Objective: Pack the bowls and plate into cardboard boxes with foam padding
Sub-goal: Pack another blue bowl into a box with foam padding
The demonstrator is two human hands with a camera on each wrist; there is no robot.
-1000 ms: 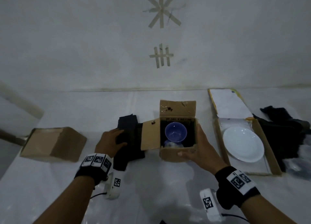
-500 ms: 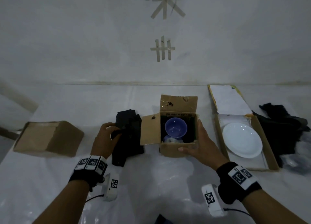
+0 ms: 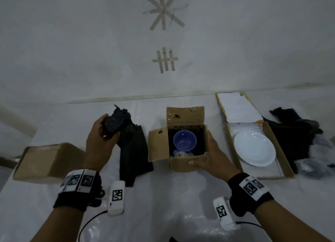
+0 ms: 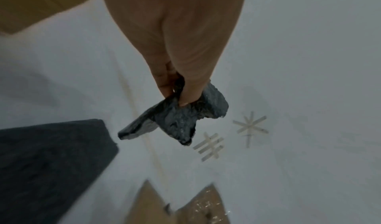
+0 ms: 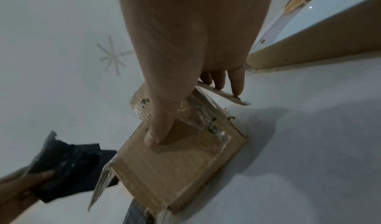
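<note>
A small open cardboard box (image 3: 183, 164) stands mid-table with a blue bowl (image 3: 184, 140) inside, over something pale beneath it. My right hand (image 3: 208, 156) grips the box's near right corner, thumb across the front wall (image 5: 156, 134), fingers on the right flap. My left hand (image 3: 98, 140) is raised left of the box and pinches a torn piece of black foam (image 3: 116, 122) (image 4: 179, 118). More black foam (image 3: 134, 154) lies flat on the table below it. A white plate (image 3: 254, 148) lies in a flat open box (image 3: 282, 162) to the right.
A closed cardboard box (image 3: 47, 162) sits at the far left. A heap of black foam and clear plastic (image 3: 297, 136) lies right of the plate box. The table meets a white wall with tape marks (image 3: 165, 61) behind.
My left hand has lifted a piece of black foam off the pile and raised it up and away from the table. The right hand has stayed on the bowl box.
</note>
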